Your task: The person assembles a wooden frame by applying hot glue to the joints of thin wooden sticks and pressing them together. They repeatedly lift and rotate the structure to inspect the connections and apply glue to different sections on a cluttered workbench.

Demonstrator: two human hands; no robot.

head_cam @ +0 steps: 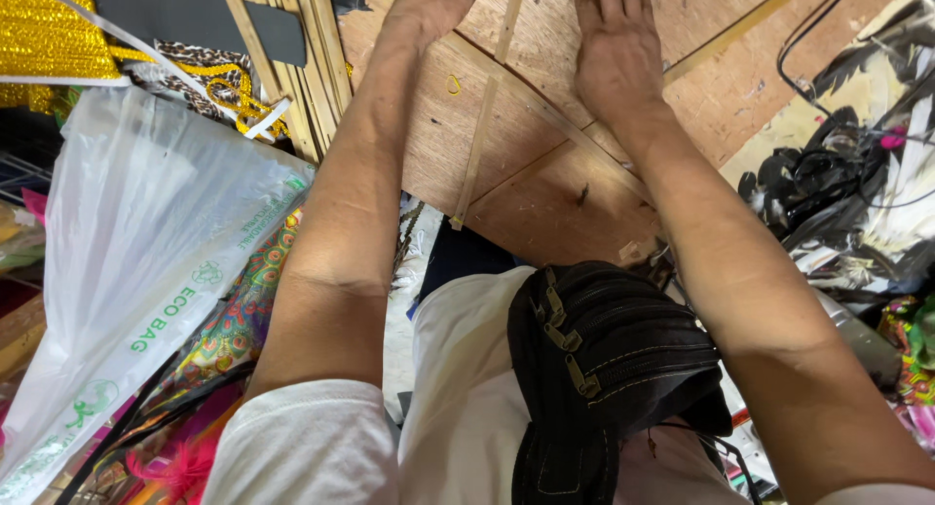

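Note:
Both my arms reach forward over a brown wooden board point(545, 188). My left hand point(433, 3) is at the top edge of the view, mostly cut off, next to a thin bamboo strip point(479, 145) lying on the board. My right hand point(616, 42) rests palm down, fingers together, on the board over a second thin strip point(545, 111) that runs diagonally. Whether the left hand grips the strip is hidden. A black zipped pouch point(609, 369) hangs at my chest over a white shirt.
A white plastic bag point(146, 252) lies at the left, with gold trim point(49, 37) and a bundle of bamboo slats point(292, 47) behind it. Black and white feathers point(838, 184) and a black cable point(808, 47) lie at the right. Colourful patterned fabric point(239, 315) sits below the bag.

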